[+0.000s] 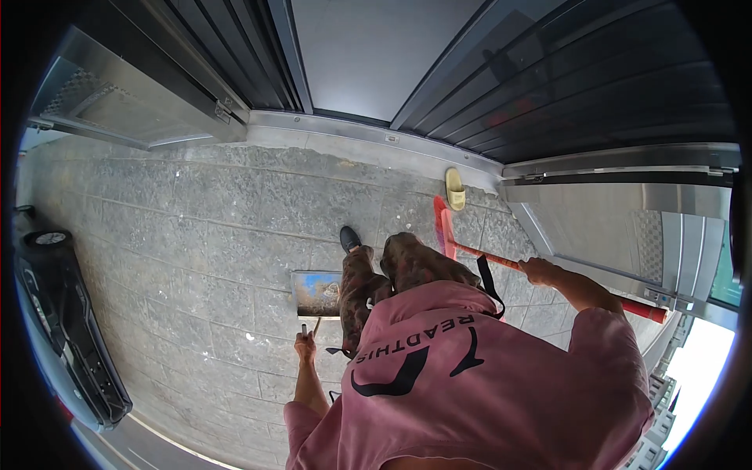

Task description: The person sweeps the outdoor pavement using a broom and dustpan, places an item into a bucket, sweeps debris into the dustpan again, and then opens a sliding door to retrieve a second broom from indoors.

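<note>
On the left, my left hand (305, 346) is closed around the thin handle of a dustpan (316, 293). The pan lies on the paving beside my leg, with dirt and a blue patch showing inside. A short pale piece sticks up at the same hand; I cannot tell what it is. My right hand (537, 271) grips the orange handle of a broom (487, 255), whose handle passes behind my arm to a red end at the right. The broom's pink-red bristles (444, 227) touch the ground ahead of my feet.
A yellow slide sandal (455, 189) lies close to the metal door sill (329, 125). Metal door panels stand swung out at the left (141, 102) and right (595, 227). A dark car (70, 321) is at the far left. Grey stone paving (196, 235) spreads around me.
</note>
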Tool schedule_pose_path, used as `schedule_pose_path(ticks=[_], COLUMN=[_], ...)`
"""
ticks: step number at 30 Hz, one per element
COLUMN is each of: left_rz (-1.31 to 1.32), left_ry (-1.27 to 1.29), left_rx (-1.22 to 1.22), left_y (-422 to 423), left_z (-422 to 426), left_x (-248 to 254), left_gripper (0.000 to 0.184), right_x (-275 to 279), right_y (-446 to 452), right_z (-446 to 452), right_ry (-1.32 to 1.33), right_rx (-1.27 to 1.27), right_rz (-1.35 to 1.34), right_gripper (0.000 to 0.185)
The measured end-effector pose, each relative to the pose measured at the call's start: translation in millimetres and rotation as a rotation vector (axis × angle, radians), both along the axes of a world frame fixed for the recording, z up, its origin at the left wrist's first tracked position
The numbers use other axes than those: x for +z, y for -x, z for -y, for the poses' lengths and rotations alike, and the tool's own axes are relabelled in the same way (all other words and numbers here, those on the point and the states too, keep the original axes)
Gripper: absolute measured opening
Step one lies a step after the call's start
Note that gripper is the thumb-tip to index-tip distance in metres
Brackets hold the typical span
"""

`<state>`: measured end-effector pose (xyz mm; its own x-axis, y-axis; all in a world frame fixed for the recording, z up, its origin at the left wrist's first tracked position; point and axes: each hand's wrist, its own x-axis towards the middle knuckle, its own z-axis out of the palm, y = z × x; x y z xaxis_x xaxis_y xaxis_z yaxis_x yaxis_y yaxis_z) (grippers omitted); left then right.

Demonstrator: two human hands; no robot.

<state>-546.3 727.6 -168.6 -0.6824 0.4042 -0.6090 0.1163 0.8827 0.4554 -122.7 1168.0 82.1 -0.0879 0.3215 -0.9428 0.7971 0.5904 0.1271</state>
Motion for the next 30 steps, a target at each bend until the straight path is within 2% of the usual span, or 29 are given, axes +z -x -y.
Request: schedule_pose_path(ticks=[1,4,5,6,7,8,9,10,12,13,14,15,16,17,19,20,21,23,26,28,29,30], left_rz=[-0.014,0.265,0.351,0.438,0.455,0.465,0.374,0.265,0.041,0.129,-0.076,0.063,-0.085,0.131,0.286,0.385,0.412,0.506,0.592,0.840,0.792,1.081], left_ry=[0.009,0.269,0.323,0.380,0.524,0.667,0.660,0.535,0.293,0.172,-0.092,-0.240,-0.621,-0.533,-0.839,-0.907,-0.938,-1.058,-0.834,-0.923,-0.811,-0.766], left_rx=[-0.026,0.049,0.076,0.103,-0.087,-0.272,-0.405,-0.396,-0.408,-0.282,-0.478,-0.413,-0.594,-0.526,-0.640,-0.730,-0.822,-1.011,-1.438,-1.543,-1.590,-1.393], left_y=[6,28,28,31,43,55,69,87,124,137,153,158,153,136,97,78,59,24,12,2,-9,-21], left_z=[-2,-10,6,-7,-19,-57,-43,-68,-161,-237,-285,-361,-431,-516,-642,-693,-732,-793,-837,-836,-825,-822], left_x=[-8,-12,-34,-29,-24,12,-32,-45,-24,3,-13,6,14,81,160,211,242,265,270,256,253,240], left_gripper=[0.025,0.026,0.034,0.043,0.053,0.063,0.074,0.069,0.060,0.046,0.041,0.044,0.049,0.055,0.073,0.081,0.086,0.089,0.088,0.086,0.076,0.065], right_x=[-1,-15,-16,-17,-21,-27,-33,-38,-41,-51,-62,-63,-61,-63,-63,-57,-50,-38,-29,-22,-20,-17], right_y=[1,7,13,18,22,26,30,34,53,51,49,55,66,67,75,82,87,99,109,115,118,122], right_z=[-4,-9,-10,-11,-14,-17,-22,-28,-46,-51,-53,-63,-67,-65,-74,-74,-77,-84,-95,-100,-103,-105], right_ry=[0.015,0.036,0.017,-0.001,0.005,0.013,0.022,0.037,0.084,0.070,0.057,0.043,0.040,0.059,0.047,0.031,0.052,0.070,0.040,0.012,-0.004,-0.018], right_rx=[-0.028,-0.103,-0.127,-0.151,-0.191,-0.226,-0.255,-0.267,-0.321,-0.340,-0.362,-0.399,-0.437,-0.454,-0.506,-0.559,-0.641,-0.787,-0.920,-0.991,-1.023,-1.052], right_rz=[0.004,-0.019,-0.030,-0.039,-0.042,-0.048,-0.057,-0.070,-0.051,-0.099,-0.145,-0.129,-0.106,-0.113,-0.127,-0.124,-0.113,-0.098,-0.088,-0.090,-0.092,-0.094], right_gripper=[0.032,0.037,0.035,0.033,0.034,0.034,0.034,0.034,0.035,0.036,0.036,0.038,0.039,0.040,0.042,0.044,0.043,0.042,0.041,0.041,0.041,0.041])
